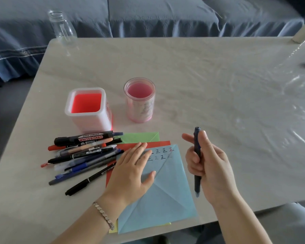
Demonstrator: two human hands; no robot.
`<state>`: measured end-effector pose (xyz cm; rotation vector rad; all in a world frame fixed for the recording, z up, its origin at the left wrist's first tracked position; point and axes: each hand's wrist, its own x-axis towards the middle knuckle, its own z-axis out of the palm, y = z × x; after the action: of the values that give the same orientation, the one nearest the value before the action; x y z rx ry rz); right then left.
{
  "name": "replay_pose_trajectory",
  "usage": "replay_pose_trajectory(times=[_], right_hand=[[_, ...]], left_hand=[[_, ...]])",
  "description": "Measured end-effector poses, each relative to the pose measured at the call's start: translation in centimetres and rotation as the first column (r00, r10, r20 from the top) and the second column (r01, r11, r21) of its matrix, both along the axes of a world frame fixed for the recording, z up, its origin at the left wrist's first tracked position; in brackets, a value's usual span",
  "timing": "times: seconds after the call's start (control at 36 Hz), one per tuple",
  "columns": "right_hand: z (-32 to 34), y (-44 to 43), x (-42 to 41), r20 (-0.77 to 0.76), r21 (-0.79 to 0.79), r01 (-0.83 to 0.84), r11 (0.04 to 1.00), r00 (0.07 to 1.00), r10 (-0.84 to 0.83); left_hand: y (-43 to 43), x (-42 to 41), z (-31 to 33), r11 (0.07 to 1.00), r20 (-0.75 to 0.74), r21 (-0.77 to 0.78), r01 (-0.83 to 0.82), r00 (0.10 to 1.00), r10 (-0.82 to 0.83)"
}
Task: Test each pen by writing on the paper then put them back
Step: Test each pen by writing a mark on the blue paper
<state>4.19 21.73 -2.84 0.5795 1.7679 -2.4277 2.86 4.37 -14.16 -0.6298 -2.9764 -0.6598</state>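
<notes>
A light blue paper [165, 194] lies at the table's near edge, with two rows of small written marks near its top. My left hand [132, 171] rests flat on its left part, fingers spread. To the right, above the table, my right hand [209, 166] grips a dark blue pen [197, 162] held nearly upright. A pile of several pens and markers [83, 154] lies left of the paper, a black whiteboard marker on top. Behind stand a square white holder with a red inside [88, 108] and a round pink holder [140, 101], both with no pens showing.
Green [141, 137], red [153, 143] and yellow [113, 230] sheets peek out from under the blue paper. A clear glass bottle [62, 29] stands at the far left corner. The table wears a shiny plastic cover [236, 85]. A blue sofa [148, 14] lies beyond.
</notes>
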Motion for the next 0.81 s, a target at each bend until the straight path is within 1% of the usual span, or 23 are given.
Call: replay_pose_trajectory(times=[0.17, 0.28, 0.33, 0.39, 0.42, 0.5, 0.53, 0.56, 0.58, 0.64, 0.67, 0.75, 0.81], right_hand=[[-0.5, 0.5, 0.0, -0.070, 0.070, 0.026, 0.997, 0.997, -0.021], [-1.0, 0.9, 0.0, -0.100, 0.039, -0.010, 0.999, 0.995, 0.014], [-1.1, 1.1, 0.0, -0.092, 0.085, 0.003, 0.996, 0.996, 0.005], [-1.5, 1.5, -0.1, -0.059, 0.109, 0.057, 0.992, 0.997, -0.051], [-1.6, 1.7, -0.2, -0.043, 0.083, 0.091, 0.992, 0.995, -0.088], [-2.2, 2.7, -0.6, 0.020, -0.097, 0.197, 0.975, 0.980, -0.196], [-2.3, 3.0, -0.6, 0.027, -0.135, 0.218, 0.966, 0.976, -0.217], [-2.4, 3.3, -0.6, 0.023, -0.127, 0.214, 0.968, 0.977, -0.213], [-2.6, 3.6, -0.6, 0.031, -0.054, 0.193, 0.980, 0.981, -0.192], [-3.0, 4.2, -0.6, 0.078, 0.151, 0.091, 0.984, 0.992, -0.104], [-3.2, 4.3, -0.6, 0.091, 0.207, 0.056, 0.977, 0.993, -0.076], [-3.5, 4.2, -0.7, 0.079, 0.236, 0.040, 0.971, 0.995, -0.060], [-3.8, 4.0, -0.8, 0.026, 0.327, 0.046, 0.944, 0.998, -0.058]], left_hand=[[0.0, 0.0, 0.1, 1.000, -0.015, -0.004, 0.002, 1.000, -0.002], [0.1, -0.1, 0.1, 1.000, -0.020, -0.009, 0.002, 1.000, -0.002], [0.0, 0.0, 0.1, 1.000, -0.018, -0.019, 0.004, 1.000, -0.004], [0.0, 0.0, 0.0, 0.999, -0.015, -0.033, 0.007, 1.000, -0.008], [0.0, 0.0, 0.0, 0.999, -0.013, -0.043, 0.010, 1.000, -0.010], [0.0, 0.1, 0.1, 0.997, -0.020, -0.081, 0.021, 1.000, -0.023], [0.0, 0.1, 0.2, 0.995, -0.024, -0.099, 0.025, 0.999, -0.028], [0.0, 0.1, 0.3, 0.992, -0.030, -0.119, 0.029, 0.999, -0.033], [0.1, 0.2, 0.3, 0.990, -0.036, -0.136, 0.030, 0.999, -0.035], [0.3, 0.2, 0.4, 0.990, -0.047, -0.141, 0.030, 0.998, -0.037], [0.5, 0.3, 0.5, 0.991, -0.051, -0.131, 0.031, 0.998, -0.038], [1.2, 0.6, 0.9, 0.991, -0.051, -0.117, 0.058, 0.997, -0.064], [1.8, 0.7, 1.0, 0.990, -0.052, -0.113, 0.086, 0.994, -0.092]])
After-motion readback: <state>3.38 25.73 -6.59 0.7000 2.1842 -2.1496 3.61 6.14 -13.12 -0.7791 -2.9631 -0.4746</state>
